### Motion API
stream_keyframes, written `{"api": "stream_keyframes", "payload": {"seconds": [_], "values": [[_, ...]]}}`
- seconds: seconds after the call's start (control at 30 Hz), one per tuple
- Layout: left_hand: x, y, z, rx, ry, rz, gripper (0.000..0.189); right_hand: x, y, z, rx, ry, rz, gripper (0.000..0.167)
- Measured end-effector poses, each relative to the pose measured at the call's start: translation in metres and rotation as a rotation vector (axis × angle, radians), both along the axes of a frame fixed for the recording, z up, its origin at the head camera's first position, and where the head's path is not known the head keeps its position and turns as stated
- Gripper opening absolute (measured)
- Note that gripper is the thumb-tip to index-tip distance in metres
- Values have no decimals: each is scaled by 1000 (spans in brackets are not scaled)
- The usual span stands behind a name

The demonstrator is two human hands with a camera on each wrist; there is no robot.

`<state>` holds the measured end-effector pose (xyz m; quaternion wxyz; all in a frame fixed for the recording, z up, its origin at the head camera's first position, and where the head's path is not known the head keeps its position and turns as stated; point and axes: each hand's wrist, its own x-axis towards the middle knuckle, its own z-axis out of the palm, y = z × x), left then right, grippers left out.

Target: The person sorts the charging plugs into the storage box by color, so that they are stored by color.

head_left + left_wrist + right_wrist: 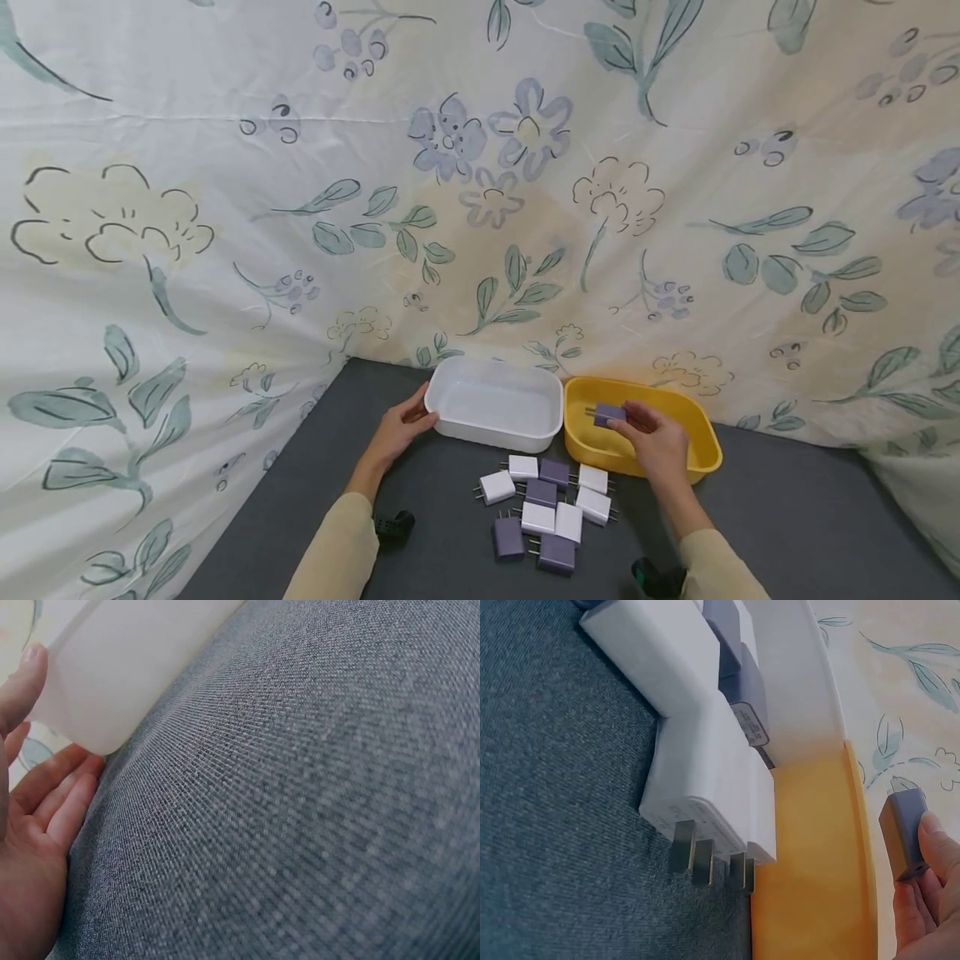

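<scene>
The right hand [656,437] pinched a purple charger [609,415] between its thumb and fingers, the gap no wider than the charger's body, with the metal prongs left free and pointing toward the left. In the head view the charger showed against the inside of the yellow container [600,459], and the right wrist view showed it raised above that container's rim, thumb on one face and the fingers beneath.

The left hand [396,433] was at the left end of the white container [495,404]. Its thumb and fingers stood well spread from each other; in the left wrist view the thumb lay up along the container's side while the other fingers, fairly straight, reached to its lower corner. How firmly they pressed could not be told.

The two containers stood end to end, white on the left and yellow on the right, along the far side of the dark grey table [442,508]. In front of them lay a loose group of chargers, six white chargers [537,517] and four purple chargers [508,537], many touching one another, their prongs pointing in various directions. Neither hand touched this group; the right hand was the nearer to it. Behind everything hung a floral cloth [510,233], and both forearms wore pale yellow sleeves [336,546]
</scene>
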<state>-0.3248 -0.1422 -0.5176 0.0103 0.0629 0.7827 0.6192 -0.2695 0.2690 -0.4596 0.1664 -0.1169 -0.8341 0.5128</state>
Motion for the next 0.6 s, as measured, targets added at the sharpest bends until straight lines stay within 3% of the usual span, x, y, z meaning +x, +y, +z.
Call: {"api": "stream_keyframes", "payload": {"seconds": [0.37, 0.6], "values": [[-2, 0, 1, 8, 26, -1, 77, -13, 0, 7, 87, -19, 13, 50], [-2, 1, -1, 1, 30, 2, 75, -18, 7, 7, 87, -20, -4, 49]]}}
